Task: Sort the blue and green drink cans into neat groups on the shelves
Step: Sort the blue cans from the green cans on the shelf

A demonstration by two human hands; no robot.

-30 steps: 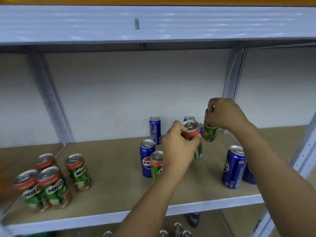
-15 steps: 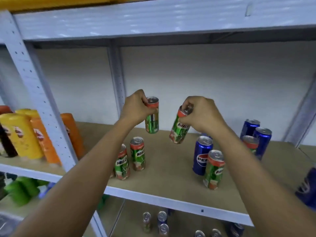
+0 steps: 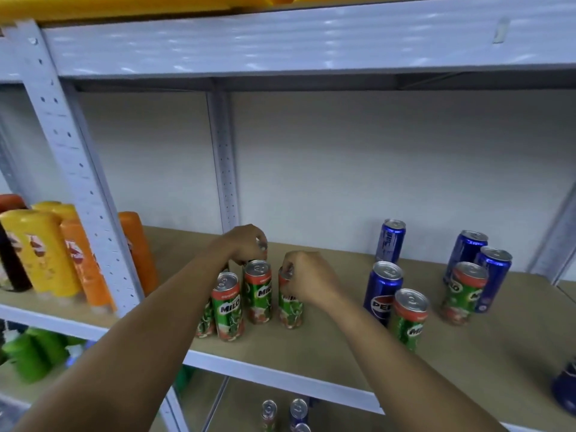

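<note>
On the brown shelf board (image 3: 327,347) several green Milo cans (image 3: 229,310) stand grouped at the left. My left hand (image 3: 246,244) grips the top of a green can at the back of that group; most of that can is hidden. My right hand (image 3: 307,280) grips the rim of another green can (image 3: 290,310), which stands upright on the board at the group's right. Further right, blue Pepsi cans (image 3: 383,291) stand mixed with two more green cans (image 3: 408,319).
A white upright post (image 3: 78,169) divides this bay from orange and yellow bottles (image 3: 40,251) on the left. Green bottles (image 3: 34,353) and more cans (image 3: 297,411) sit on the shelf below. Another blue can (image 3: 565,389) lies at the right edge.
Both hands carried a green can each from mid-air down and left to the Milo group; the cans now sit at shelf level. The view swung left.
</note>
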